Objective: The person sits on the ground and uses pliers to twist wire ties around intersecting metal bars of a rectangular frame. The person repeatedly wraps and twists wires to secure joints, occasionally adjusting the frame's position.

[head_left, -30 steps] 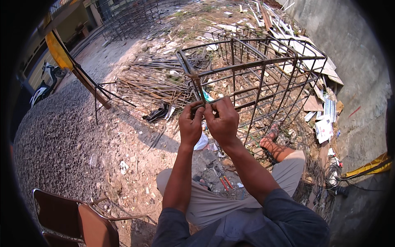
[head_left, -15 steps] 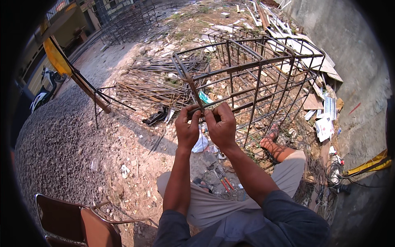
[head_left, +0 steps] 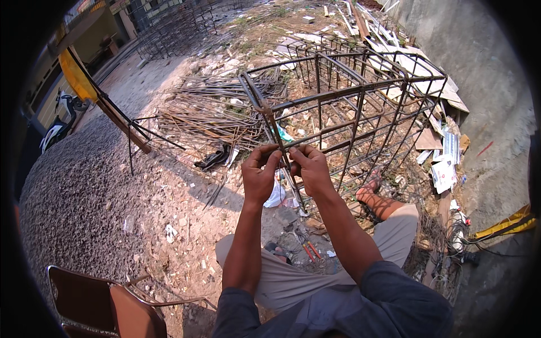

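Note:
A long cage of rebar with square stirrups stretches in front of me, its near end closest to my hands. At the near upright of the end stirrup, my left hand is on the left side, with thumb and fingers pinched together against the bar. Just right of that upright, my right hand is closed in a similar pinch, where a lengthwise bar meets the stirrup. Anything thin between the fingertips is too small to make out. Red-handled pliers lie on the ground below, between my legs.
Loose rebar is heaped behind the cage to the left. A gravel pile rises at left, with a brown chair nearer me. Boards and scrap line the concrete wall at right. A wooden post leans at left.
The cage's near end has shifted slightly right and down, and the stirrup's lower part now shows below my hands. Both hands stay at the same joint, the right one slightly farther right and lower.

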